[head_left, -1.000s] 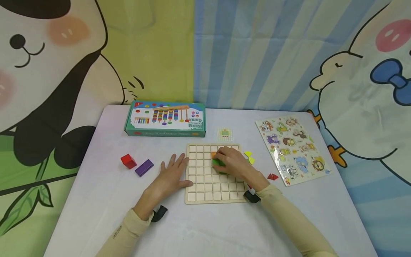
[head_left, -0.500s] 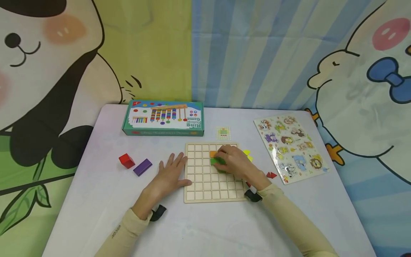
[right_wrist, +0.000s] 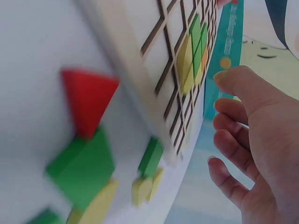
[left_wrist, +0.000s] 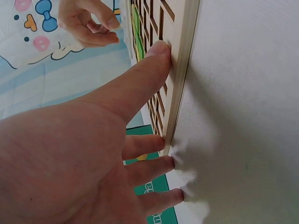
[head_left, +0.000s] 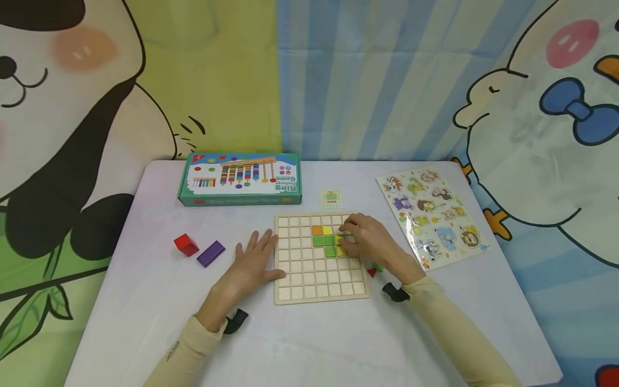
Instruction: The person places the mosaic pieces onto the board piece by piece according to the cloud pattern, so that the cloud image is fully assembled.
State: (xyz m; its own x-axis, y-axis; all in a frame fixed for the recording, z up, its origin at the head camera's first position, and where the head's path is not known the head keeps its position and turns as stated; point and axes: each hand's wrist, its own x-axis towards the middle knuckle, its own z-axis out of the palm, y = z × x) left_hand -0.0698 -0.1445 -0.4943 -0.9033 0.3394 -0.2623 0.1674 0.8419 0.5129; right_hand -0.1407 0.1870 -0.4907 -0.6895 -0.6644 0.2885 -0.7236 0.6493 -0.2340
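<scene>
A wooden grid board (head_left: 300, 279) lies on the white table. Seated in its cells are an orange tile (head_left: 316, 230), a small yellow tile (head_left: 327, 230), several green tiles (head_left: 329, 241) and a larger yellow piece (head_left: 340, 248). Over the board's right side is my right hand (head_left: 374, 242), fingers loosely bent, partly covering that yellow piece in the head view. The right wrist view shows nothing between its thumb and fingers. My left hand (head_left: 253, 263) is spread at the board's left edge, its thumb (left_wrist: 156, 53) on the frame and other fingertips beside it.
Off the board's right edge lie a red wedge (right_wrist: 88, 98), green blocks (right_wrist: 84, 168) and yellow pieces (right_wrist: 142, 189). A red block (head_left: 186, 245) and a purple block (head_left: 210, 253) lie left. Behind are a green game box (head_left: 239, 180), a pattern card (head_left: 331, 198) and an animal sheet (head_left: 432, 217).
My right hand has shifted right, off the green tiles, uncovering them and the yellow pieces beside them. The left hand stays at the board's edge. The head view has shifted slightly.
</scene>
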